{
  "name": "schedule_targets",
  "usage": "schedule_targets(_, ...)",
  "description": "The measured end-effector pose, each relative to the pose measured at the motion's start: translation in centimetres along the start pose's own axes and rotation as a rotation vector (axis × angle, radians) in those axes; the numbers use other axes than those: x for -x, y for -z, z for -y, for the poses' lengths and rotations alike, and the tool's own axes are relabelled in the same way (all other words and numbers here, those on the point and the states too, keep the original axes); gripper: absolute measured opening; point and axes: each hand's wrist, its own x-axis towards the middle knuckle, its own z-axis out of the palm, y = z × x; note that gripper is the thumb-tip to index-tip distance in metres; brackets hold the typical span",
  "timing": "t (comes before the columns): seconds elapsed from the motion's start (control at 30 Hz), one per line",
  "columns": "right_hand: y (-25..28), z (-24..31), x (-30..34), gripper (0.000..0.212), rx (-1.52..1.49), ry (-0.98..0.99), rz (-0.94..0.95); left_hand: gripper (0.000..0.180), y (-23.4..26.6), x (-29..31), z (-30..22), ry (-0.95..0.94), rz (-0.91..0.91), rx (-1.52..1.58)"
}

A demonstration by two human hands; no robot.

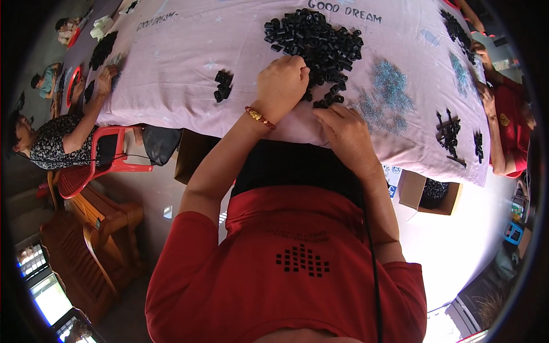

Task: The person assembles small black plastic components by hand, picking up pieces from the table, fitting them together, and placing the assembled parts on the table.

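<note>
A big heap of small black plastic parts [311,40] lies on the pink cloth [171,86] in front of me. At the heap's near left edge is my left hand [283,83], its fingers curled closed and a red beaded bracelet on the wrist. What it holds, if anything, is hidden. Close to the table's front edge, my right hand [346,131] has thumb and fingers pressed together beside a few loose black parts [329,100]. Anything in that pinch is too small to make out. A small group of black parts [223,86] sits left of my left hand.
Clear bluish small pieces [386,94] are spread to the right. Beyond them lie long black pieces [449,134]. Co-workers sit at both sides, one on a red chair [108,151]. Under the table's right edge stands an open cardboard box [429,191] with black parts inside.
</note>
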Motion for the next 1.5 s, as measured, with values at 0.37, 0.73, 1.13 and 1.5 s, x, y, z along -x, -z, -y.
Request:
schedule_targets(0.37, -0.1, 0.0, 0.0, 0.021, -0.001, -0.028, 0.009, 0.009, 0.0, -0.5, -0.7, -0.125, 0.054, 0.125)
schedule_targets(0.73, -0.1, 0.0, 0.0, 0.021, 0.006, -0.025, -0.007, 0.008, 0.0, -0.4, 0.0, -0.092, 0.052, 0.136)
schedule_targets(1.13, -0.1, -0.1, 0.1, 0.02, 0.002, -0.016, -0.003, 0.01, 1.3, 0.4, 0.4, -0.033, 0.169, 0.13)
schedule_targets(1.5, 0.0, -0.1, 0.1, 0.02, 0.005, -0.024, -0.001, 0.012, 3.5, 0.9, 0.7, 0.038, 0.191, 0.305)
